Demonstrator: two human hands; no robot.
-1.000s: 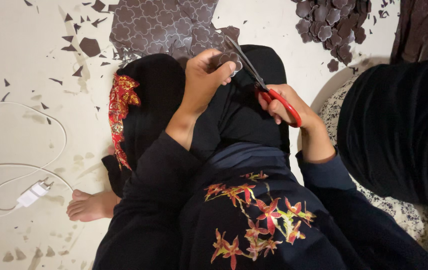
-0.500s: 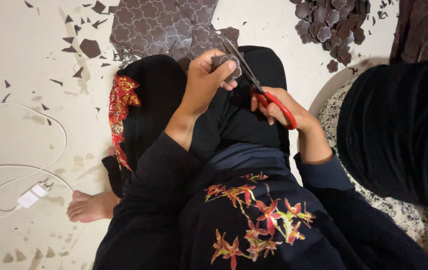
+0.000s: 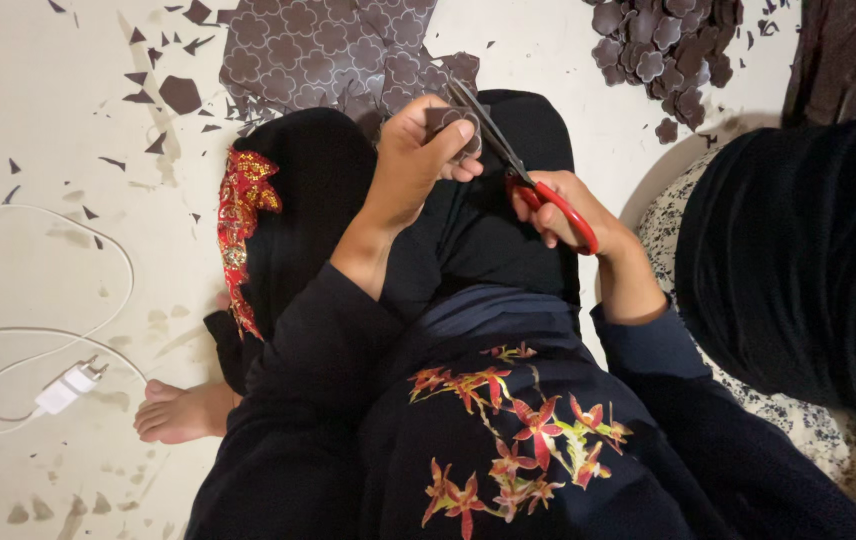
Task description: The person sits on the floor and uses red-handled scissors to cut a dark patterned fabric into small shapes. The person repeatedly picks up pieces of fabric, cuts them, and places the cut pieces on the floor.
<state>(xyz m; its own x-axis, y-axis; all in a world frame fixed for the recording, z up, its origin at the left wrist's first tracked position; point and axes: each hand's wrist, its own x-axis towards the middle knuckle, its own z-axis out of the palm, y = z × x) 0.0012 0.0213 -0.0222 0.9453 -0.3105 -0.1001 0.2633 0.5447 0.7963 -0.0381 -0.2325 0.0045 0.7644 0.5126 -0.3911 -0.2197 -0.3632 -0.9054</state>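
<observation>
My left hand [image 3: 416, 155] pinches a small dark patterned fabric piece [image 3: 451, 120] above my lap. My right hand [image 3: 560, 208] grips red-handled scissors [image 3: 523, 170], whose blades reach up to the edge of that piece. A large brown sheet of fabric [image 3: 328, 50] printed with flower shapes lies on the floor just beyond my knees. I sit cross-legged in dark clothes with red floral embroidery, one bare foot [image 3: 183, 412] showing at the lower left.
A pile of cut flower-shaped pieces [image 3: 663, 45] lies at the top right. Small dark scraps [image 3: 180, 95] litter the pale floor at the upper left. A white charger and cable [image 3: 66, 385] lie at the left. Another person in black [image 3: 798, 250] sits close on my right.
The scissors and both hands have shifted only slightly; my right hand has moved a little up toward the fabric piece.
</observation>
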